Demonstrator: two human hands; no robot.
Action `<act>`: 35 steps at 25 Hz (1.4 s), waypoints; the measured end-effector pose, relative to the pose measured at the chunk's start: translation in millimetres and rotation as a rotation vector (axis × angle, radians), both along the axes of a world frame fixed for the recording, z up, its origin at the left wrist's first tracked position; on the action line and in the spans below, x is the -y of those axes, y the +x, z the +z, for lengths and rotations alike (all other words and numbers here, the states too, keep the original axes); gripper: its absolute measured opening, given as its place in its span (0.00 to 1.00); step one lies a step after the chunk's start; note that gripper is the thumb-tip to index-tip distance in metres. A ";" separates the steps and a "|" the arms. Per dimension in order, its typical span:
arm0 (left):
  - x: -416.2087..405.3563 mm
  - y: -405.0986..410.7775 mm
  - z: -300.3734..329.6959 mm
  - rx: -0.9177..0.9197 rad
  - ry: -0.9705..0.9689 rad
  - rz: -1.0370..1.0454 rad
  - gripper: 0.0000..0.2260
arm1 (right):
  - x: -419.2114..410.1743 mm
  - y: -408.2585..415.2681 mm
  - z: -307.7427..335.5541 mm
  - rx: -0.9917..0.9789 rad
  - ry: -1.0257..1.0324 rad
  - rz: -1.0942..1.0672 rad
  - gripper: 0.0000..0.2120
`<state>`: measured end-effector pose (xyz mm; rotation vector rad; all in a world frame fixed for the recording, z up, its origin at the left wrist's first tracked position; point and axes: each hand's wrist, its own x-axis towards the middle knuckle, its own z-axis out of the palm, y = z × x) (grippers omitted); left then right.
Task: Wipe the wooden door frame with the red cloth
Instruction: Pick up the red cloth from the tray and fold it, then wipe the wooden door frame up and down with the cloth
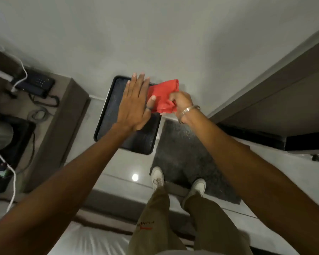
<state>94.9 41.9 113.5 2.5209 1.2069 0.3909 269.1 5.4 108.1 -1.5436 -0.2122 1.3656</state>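
Observation:
The red cloth [162,95] is bunched up in mid-air in front of me, above the floor. My right hand [180,103] is closed around its right side, a metal bangle on the wrist. My left hand [134,103] is flat with fingers stretched out, and its thumb rests against the cloth's left edge. The wooden door frame [276,70] runs diagonally along the right side, brown, about an arm's width from the cloth.
A black tray [107,115] lies on the floor under my hands, beside a dark mat [184,153] where my feet stand. A brown side table [66,111] at left carries a telephone [36,83] and cables. A white bed edge [99,240] is below.

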 end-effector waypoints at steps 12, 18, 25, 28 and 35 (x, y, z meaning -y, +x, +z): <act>16.5 217.6 286.6 0.359 0.630 -0.488 0.30 | 154.4 163.7 259.5 0.451 0.491 -0.274 0.18; 23.8 283.9 387.8 0.473 0.851 -0.514 0.28 | 186.6 216.9 317.5 1.842 0.772 -0.748 0.12; 11.4 314.1 425.5 0.457 1.015 -0.374 0.29 | 139.8 267.3 270.4 1.997 0.360 -0.059 0.36; -7.0 317.5 436.5 0.444 1.129 -0.288 0.31 | 119.9 267.4 265.9 1.945 0.515 -0.370 0.29; -51.5 338.7 447.3 0.414 1.288 -0.199 0.33 | 84.8 287.5 271.7 2.168 0.363 -0.569 0.37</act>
